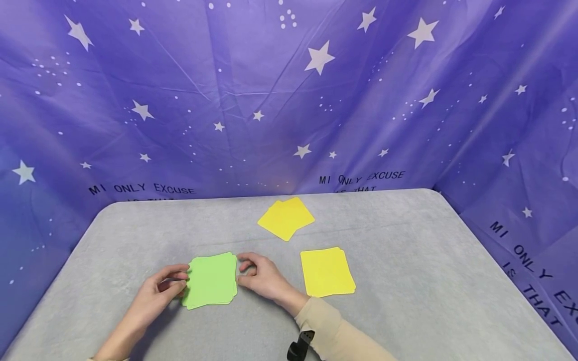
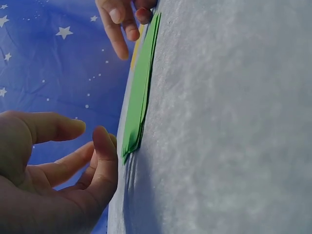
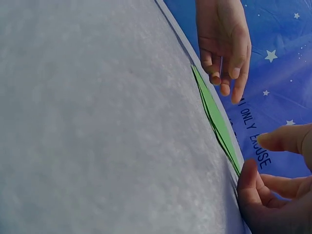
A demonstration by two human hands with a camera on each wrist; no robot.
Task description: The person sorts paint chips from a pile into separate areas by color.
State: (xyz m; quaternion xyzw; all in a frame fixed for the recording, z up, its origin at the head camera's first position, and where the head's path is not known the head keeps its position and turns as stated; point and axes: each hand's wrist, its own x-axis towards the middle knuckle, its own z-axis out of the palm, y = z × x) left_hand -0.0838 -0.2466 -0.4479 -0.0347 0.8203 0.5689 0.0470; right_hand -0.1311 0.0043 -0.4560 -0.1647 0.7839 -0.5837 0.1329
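A small pile of square green cards (image 1: 211, 280) lies on the table, its edges slightly out of line. At its left edge is my left hand (image 1: 155, 296), thumb and fingers loosely bent with space between them. My right hand (image 1: 264, 278) is at the opposite edge, fingers also loosely bent. In the left wrist view, the pile of green cards (image 2: 141, 92) appears edge-on, beyond the fingertips of the left hand (image 2: 63, 170). The right wrist view has the right hand (image 3: 278, 180) by the near end of the pile; whether its fingertips touch the cards, I cannot tell.
Yellow square cards (image 1: 328, 272) lie in a pile to the right of the right hand. Further back, more yellow cards (image 1: 286, 218) overlap at angles. The grey table (image 1: 420, 281) ends at a purple star-printed cloth (image 1: 271, 100) behind and at the sides.
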